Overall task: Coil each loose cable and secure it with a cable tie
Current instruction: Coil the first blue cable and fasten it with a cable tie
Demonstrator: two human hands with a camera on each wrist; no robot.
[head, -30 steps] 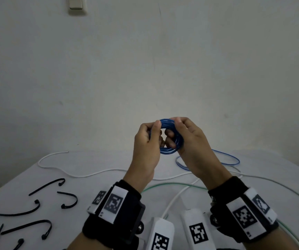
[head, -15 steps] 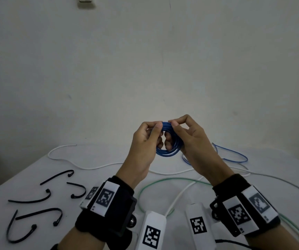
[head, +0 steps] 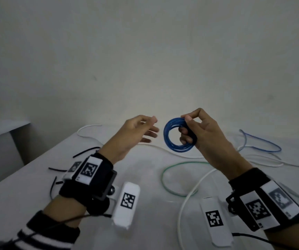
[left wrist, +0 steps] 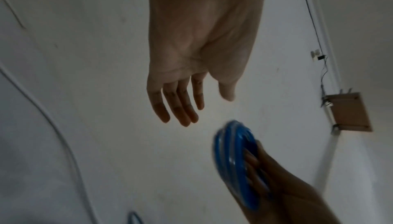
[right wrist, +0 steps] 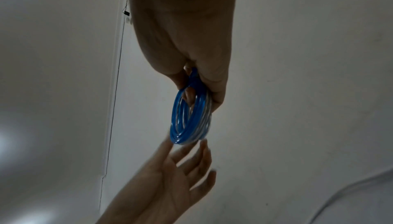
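A blue cable wound into a small coil [head: 175, 136] hangs in the air above the table, pinched by my right hand [head: 190, 129] between thumb and fingers. The same blue coil [right wrist: 189, 118] shows below the right hand [right wrist: 197, 83] in the right wrist view, and the coil [left wrist: 234, 157] appears blurred in the left wrist view. My left hand [head: 145, 129] is just left of the coil, fingers spread and straight, holding nothing. Its fingers [left wrist: 180, 108] are apart from the coil. Black cable ties [head: 85, 152] lie on the table at the left.
On the white table [head: 145, 177] lie a loose white cable [head: 188, 199], a green cable loop [head: 165, 179] and another loose blue cable [head: 260, 143] at the right. A pale wall stands behind. A grey ledge [head: 2, 129] is at far left.
My left hand has let go of the blue coil and moved left with fingers spread. The right hand now holds the coil alone. The view has shifted.
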